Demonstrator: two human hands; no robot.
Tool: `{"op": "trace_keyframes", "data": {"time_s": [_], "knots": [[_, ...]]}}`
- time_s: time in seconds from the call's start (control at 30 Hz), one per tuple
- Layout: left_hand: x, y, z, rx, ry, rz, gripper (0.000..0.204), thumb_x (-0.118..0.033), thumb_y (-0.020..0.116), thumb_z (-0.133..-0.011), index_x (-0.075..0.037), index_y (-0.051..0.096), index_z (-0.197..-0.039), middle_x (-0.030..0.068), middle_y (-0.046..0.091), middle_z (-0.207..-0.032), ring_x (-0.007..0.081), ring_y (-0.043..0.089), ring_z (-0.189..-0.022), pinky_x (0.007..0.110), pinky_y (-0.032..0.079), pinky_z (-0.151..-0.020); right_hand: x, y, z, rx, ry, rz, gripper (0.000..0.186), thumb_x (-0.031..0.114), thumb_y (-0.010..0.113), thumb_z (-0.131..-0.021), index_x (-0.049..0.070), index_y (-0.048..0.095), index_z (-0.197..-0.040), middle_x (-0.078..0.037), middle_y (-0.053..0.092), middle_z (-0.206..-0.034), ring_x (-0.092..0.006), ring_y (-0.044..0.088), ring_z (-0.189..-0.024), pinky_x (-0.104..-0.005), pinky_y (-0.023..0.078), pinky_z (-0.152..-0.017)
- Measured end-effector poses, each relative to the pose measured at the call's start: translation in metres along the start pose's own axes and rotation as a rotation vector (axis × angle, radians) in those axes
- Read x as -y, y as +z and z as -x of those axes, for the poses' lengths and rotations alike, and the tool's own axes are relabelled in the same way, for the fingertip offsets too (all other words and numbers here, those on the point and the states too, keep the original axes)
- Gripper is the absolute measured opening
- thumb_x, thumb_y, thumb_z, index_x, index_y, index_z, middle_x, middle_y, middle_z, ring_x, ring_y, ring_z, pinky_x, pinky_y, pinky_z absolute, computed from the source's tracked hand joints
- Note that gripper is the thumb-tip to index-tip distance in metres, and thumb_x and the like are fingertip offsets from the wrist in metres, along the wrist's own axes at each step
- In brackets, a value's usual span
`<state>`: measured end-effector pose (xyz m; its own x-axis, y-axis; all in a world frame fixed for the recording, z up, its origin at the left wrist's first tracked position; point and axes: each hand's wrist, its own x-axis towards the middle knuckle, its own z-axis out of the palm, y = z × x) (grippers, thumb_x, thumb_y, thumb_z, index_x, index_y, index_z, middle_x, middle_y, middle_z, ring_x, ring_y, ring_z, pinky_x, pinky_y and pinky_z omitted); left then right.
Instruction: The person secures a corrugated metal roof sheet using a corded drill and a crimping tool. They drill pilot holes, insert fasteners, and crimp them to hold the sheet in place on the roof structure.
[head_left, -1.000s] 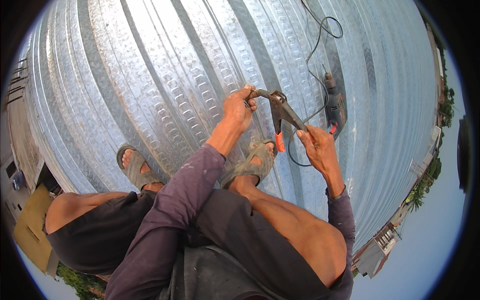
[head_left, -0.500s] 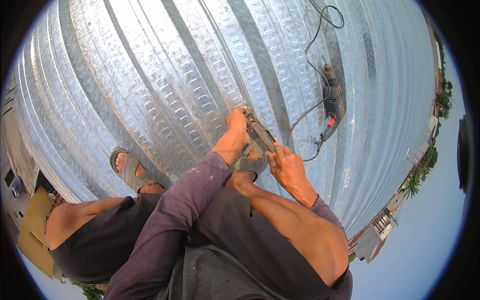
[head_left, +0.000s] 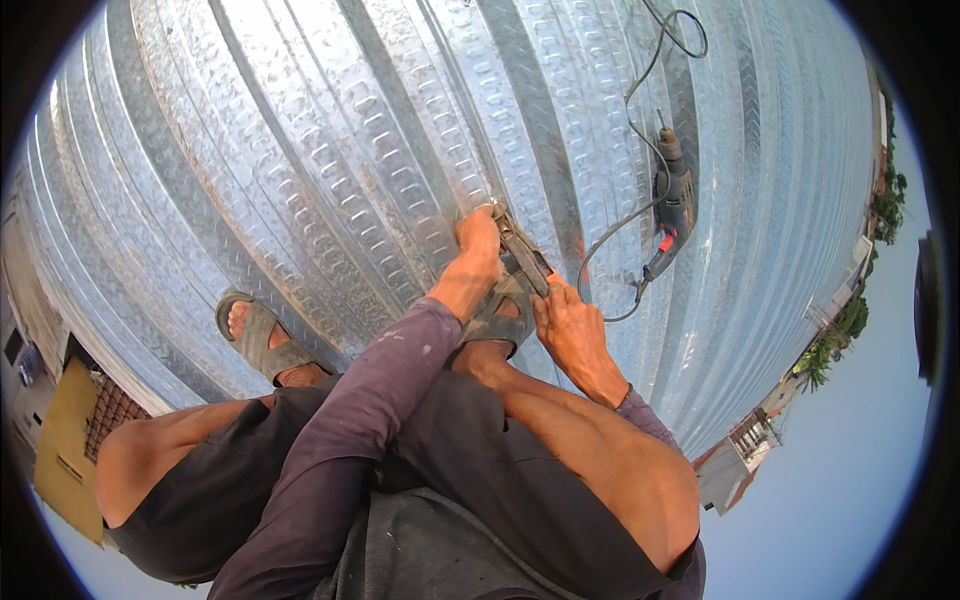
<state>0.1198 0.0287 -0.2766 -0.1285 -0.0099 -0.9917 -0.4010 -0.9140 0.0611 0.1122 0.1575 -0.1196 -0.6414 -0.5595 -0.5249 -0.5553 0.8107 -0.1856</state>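
My left hand (head_left: 477, 240) is closed on the upper end of a dark metal hand tool (head_left: 522, 250), which is held low against the ribbed metal sheeting (head_left: 320, 150). My right hand (head_left: 568, 325) grips the tool's lower end, where a bit of orange shows behind the fingers. The tool's tip is small and partly hidden by my left fingers. My right sandalled foot (head_left: 503, 325) is just beneath the tool; my left foot (head_left: 262, 335) rests on the sheeting at left. A grey-and-red power drill (head_left: 673, 190) lies on the sheeting right of my hands, bit pointing upward in the picture.
The drill's black cord (head_left: 610, 235) loops over the sheeting toward the top and down near my right hand. Past the curved edges of the metal surface show a yellow building wall (head_left: 62, 450) at lower left, buildings (head_left: 740, 460), trees (head_left: 885, 200) and sky at right.
A second ago the tool was raised with its orange handle hanging apart; both hands have since brought it lower and turned it, its parts now folded together. Since half a second ago it has barely moved.
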Motion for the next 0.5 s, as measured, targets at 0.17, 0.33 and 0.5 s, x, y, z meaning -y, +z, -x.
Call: {"op": "trace_keyframes", "data": {"time_s": [0.17, 0.33, 0.5], "knots": [[0.035, -0.002, 0.046, -0.166, -0.093, 0.095, 0.044, -0.041, 0.049, -0.100, 0.000, 0.066, -0.098, 0.0014, 0.049, -0.066, 0.0143, 0.048, -0.054, 0.029, 0.040, -0.049, 0.016, -0.016, -0.025, 0.137, 0.016, -0.022, 0.032, 0.025, 0.058, -0.097, -0.007, 0.059, -0.098, -0.029, 0.064, -0.081, -0.0450, 0.064, -0.062, -0.0528, 0.052, -0.055], [0.053, -0.028, 0.045, 0.154, 0.090, 0.136, 0.063, -0.057, 0.056, -0.092, 0.004, 0.071, -0.087, 0.0038, 0.058, -0.071, 0.0178, 0.052, -0.057, 0.033, 0.043, -0.055, 0.022, -0.015, -0.025, 0.145, 0.024, -0.017, 0.033, 0.024, 0.057, -0.097, -0.009, 0.058, -0.096, -0.031, 0.064, -0.082, -0.0460, 0.065, -0.065, -0.0538, 0.052, -0.057], [0.027, -0.014, 0.059, 0.332, 0.219, -0.337, 0.063, -0.061, 0.064, -0.087, 0.002, 0.070, -0.082, 0.0072, 0.062, -0.074, 0.0159, 0.055, -0.063, 0.033, 0.046, -0.060, 0.016, 0.020, -0.012, 0.112, 0.120, 0.020, 0.039, 0.026, 0.061, -0.093, -0.011, 0.058, -0.104, -0.030, 0.065, -0.086, -0.0449, 0.067, -0.069, -0.0516, 0.054, -0.060]]}}
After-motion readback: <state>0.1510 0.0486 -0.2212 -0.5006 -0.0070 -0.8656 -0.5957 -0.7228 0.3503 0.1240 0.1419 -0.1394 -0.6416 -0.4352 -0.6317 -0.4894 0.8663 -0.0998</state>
